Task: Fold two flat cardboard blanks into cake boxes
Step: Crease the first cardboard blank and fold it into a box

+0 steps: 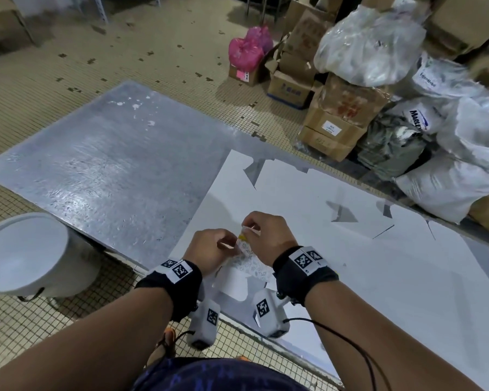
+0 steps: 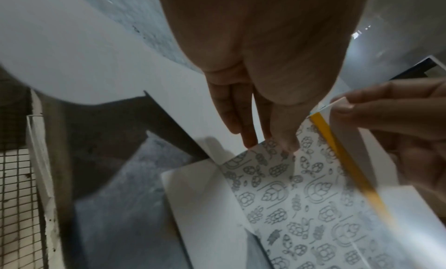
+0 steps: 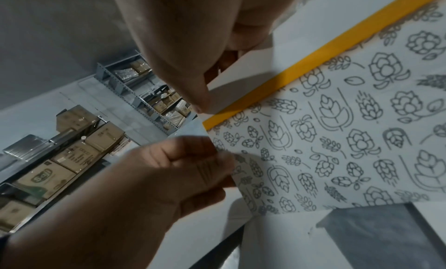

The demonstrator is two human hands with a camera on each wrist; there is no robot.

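A white cardboard blank [image 1: 308,249] lies flat on the grey metal surface [image 1: 110,165]. Its near flap [image 3: 337,139], printed with flowers and a yellow stripe [image 3: 301,63], is lifted at the corner. The left hand [image 1: 209,249] pinches that printed flap; the right hand [image 1: 268,235] pinches its top edge beside the stripe.

black wristbands [image 1: 172,289] – tagged white cameras [image 1: 203,324]
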